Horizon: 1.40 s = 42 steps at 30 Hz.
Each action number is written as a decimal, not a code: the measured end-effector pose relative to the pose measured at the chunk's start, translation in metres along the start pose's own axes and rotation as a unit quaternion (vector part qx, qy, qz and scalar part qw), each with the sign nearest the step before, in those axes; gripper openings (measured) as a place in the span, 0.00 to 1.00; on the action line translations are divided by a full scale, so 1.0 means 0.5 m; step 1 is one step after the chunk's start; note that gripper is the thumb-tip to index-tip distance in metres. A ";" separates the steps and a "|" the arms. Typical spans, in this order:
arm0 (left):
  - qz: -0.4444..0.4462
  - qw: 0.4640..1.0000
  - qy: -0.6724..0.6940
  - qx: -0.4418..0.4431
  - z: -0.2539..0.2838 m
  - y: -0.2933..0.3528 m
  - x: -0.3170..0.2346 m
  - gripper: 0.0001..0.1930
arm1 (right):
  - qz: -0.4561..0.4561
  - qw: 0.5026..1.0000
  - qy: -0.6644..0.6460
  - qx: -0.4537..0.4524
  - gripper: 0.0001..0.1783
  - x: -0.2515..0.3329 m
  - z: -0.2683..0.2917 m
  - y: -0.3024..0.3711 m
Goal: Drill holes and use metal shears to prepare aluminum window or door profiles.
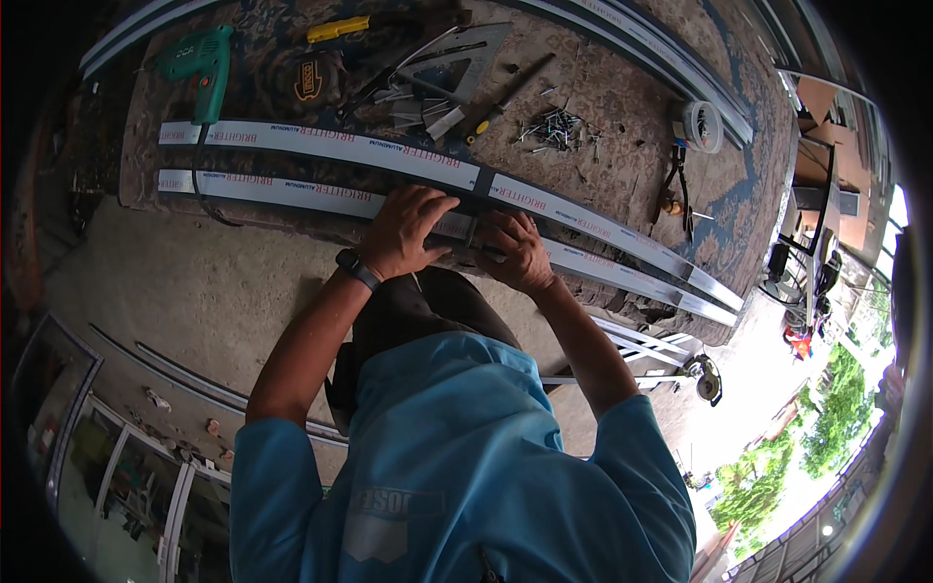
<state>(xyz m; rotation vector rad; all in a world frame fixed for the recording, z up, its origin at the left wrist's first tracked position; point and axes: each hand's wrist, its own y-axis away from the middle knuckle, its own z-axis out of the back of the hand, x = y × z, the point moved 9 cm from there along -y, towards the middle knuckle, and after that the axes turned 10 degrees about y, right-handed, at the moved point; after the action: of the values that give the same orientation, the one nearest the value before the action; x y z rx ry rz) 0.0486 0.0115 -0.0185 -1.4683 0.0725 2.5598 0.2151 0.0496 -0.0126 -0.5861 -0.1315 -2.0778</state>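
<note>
Two long white-filmed aluminium profiles (321, 146) lie side by side across the carpet-covered table, joined by a short crosspiece (481, 182) near the middle. My left hand (403, 233), with a dark watch on its wrist, bends over the near profile (282, 191), fingers on its far side and thumb toward me. Just right of it, my right hand (515, 251) curls its fingers round the same profile below the crosspiece. Its fingertips are partly hidden, and whether it also holds something small cannot be made out. Past the far profile lies a screwdriver (505, 102) with a yellow-and-black handle.
A green power drill (202, 68) lies at far left, its cord (197, 175) crossing both profiles. Loose screws (559, 128), a metal set square (457, 63) and a yellow-handled tool (338, 28) lie farther back. A clear tub (702, 126) and pliers (671, 180) are at right.
</note>
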 end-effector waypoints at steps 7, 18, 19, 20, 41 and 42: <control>0.010 1.000 -0.018 0.012 -0.007 0.000 0.001 0.40 | -0.001 1.000 0.001 0.004 0.24 0.002 -0.001 0.001; -0.017 0.999 -0.046 0.009 -0.026 -0.021 -0.017 0.32 | -0.008 1.000 0.010 0.001 0.24 -0.003 -0.008 0.005; -0.013 0.999 -0.050 0.014 -0.029 -0.023 -0.016 0.32 | -0.008 1.000 0.012 0.007 0.23 -0.003 -0.008 0.004; -0.009 0.998 -0.054 0.020 -0.032 -0.024 -0.014 0.32 | -0.009 1.000 0.014 0.012 0.23 -0.002 -0.009 0.004; -0.060 0.998 -0.015 -0.005 -0.018 -0.032 -0.034 0.27 | -0.007 1.000 0.013 -0.006 0.22 0.003 0.000 0.000; -0.059 0.998 -0.016 -0.006 -0.017 -0.032 -0.034 0.27 | -0.006 1.000 0.012 -0.006 0.22 0.003 0.000 -0.001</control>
<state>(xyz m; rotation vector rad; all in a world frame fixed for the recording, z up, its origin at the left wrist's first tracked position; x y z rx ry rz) 0.0672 0.0235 -0.0076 -1.3913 -0.0335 2.4920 0.2142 0.0486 -0.0118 -0.5684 -0.1091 -2.0980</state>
